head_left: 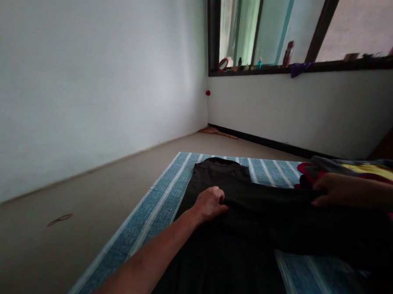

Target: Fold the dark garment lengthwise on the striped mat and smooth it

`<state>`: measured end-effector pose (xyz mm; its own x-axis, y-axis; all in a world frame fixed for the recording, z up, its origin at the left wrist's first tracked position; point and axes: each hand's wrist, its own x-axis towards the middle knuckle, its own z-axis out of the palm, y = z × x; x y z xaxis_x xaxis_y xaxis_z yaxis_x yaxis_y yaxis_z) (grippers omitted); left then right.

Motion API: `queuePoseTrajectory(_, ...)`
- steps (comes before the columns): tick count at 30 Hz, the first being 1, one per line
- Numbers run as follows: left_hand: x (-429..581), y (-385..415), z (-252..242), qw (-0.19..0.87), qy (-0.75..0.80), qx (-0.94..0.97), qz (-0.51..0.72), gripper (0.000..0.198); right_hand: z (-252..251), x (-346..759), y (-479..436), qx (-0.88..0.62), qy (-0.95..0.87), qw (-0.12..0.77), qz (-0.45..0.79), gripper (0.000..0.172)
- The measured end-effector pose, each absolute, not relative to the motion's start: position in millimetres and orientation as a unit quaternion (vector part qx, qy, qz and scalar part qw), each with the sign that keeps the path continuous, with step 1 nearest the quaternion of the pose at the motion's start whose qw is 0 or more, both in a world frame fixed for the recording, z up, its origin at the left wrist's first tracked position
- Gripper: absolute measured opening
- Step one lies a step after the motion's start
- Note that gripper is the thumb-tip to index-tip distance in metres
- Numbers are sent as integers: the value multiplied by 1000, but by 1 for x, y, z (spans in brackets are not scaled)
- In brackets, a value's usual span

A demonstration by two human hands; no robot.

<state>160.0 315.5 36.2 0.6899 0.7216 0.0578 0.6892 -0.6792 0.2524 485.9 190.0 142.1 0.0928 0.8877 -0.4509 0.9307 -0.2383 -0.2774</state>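
Observation:
A black garment that looks like a pair of trousers (245, 224) lies spread on a blue mat with white stripes (154, 206). Its waist opening is at the far end; one leg runs toward me and the other stretches out to the right. My left hand (210, 202) rests on the garment below the waist, fingers curled and closed on the cloth. Farther right, my right hand (329, 189) pinches the upper edge of the leg extended to that side. Its fingertips are partly lost against the dark fabric.
Folded clothes in grey, red and yellow (373, 169) are piled at the mat's right, behind my right forearm. A white wall (104, 72) rises on the left. Bottles and a small round mirror (223, 64) stand on the window sill. A thin loop (60, 219) lies on the floor.

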Motion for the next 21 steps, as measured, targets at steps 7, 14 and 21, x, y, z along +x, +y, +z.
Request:
queuePoseTrajectory(7,162,311,22,171,341,923,-51,99,108,449,168,780,604,150,-64,19)
queuePoseTrajectory(14,163,318,30,189,317,928,-56,95,92,447,168,781,605,127,-88,21)
queuePoseTrajectory(21,179,353,30,302,501,778,227,32,136,460,169,750,637,21,-176,15)
